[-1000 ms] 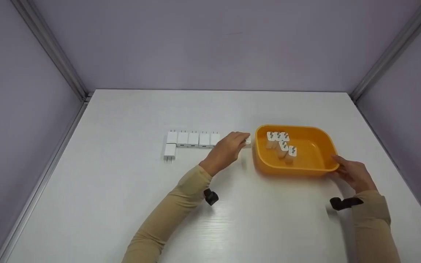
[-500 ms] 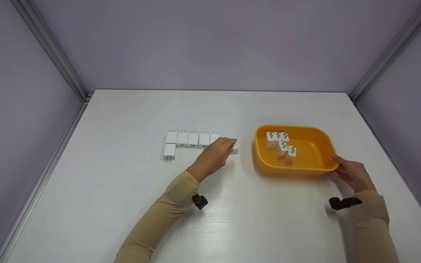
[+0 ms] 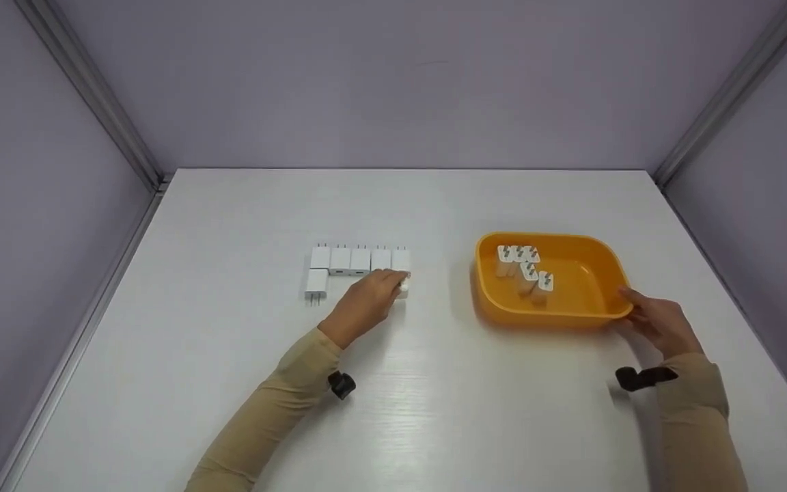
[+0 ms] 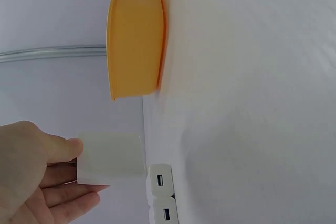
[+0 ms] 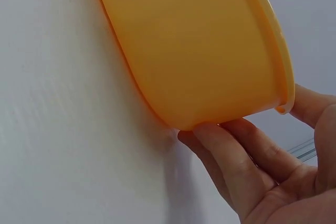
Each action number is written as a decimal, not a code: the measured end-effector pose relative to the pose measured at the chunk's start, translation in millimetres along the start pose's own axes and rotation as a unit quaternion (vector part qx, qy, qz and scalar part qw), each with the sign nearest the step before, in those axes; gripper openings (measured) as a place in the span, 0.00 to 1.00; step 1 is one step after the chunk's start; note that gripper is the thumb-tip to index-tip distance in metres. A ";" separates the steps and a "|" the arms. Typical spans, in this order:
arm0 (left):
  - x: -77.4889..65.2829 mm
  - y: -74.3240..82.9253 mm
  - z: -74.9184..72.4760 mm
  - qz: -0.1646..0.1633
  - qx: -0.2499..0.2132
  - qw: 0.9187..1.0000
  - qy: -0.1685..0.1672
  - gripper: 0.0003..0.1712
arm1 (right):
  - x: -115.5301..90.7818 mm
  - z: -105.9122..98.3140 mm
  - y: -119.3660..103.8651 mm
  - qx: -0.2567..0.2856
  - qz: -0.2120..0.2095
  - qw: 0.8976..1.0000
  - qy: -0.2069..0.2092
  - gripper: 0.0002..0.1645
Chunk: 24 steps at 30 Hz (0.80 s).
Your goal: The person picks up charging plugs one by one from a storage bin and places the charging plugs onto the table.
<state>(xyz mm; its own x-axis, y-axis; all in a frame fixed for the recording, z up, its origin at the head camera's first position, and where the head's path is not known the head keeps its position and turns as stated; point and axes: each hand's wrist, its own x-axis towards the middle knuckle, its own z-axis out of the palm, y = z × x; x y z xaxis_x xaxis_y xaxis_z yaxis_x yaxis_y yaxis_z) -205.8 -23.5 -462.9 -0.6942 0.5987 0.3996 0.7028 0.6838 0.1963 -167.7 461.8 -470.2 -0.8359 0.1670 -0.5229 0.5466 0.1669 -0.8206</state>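
The basin (image 5: pixel 194 40) over there is plain, warm orange-yellow. The row of plugs (image 3: pixel 361 259) is all white with dark port slots (image 4: pixel 160 180); the plugs inside the basin (image 3: pixel 527 279) show white with grey prongs (image 3: pixel 548 278). The plug in the left hand (image 4: pixel 111 157) is off-white. I see tan sleeves (image 3: pixel 697 424), black wrist cameras (image 3: pixel 628 378), a white tabletop (image 3: pixel 393 205) faintly streaked under the glare, lilac-grey walls (image 3: pixel 284 89) and silvery rails (image 3: pixel 98 89).

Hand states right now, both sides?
Left hand: closed, holding a white block between thumb and fingers.
Right hand: closed, holding the orange bin by its near right corner.
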 end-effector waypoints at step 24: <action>-29.1 -44.4 -11.2 -0.098 0.019 0.995 0.004 0.11 | -2.4 -1.0 -1.9 0.035 -0.008 0.999 -0.015 0.36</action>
<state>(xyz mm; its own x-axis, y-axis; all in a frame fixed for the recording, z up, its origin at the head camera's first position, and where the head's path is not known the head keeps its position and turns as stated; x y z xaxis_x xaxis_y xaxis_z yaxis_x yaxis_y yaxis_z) -215.1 -76.0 -473.2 -0.8163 0.4480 0.3647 0.5468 0.8028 0.2378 -166.7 462.1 -467.2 -0.8460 0.1356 -0.5157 0.5295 0.0998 -0.8424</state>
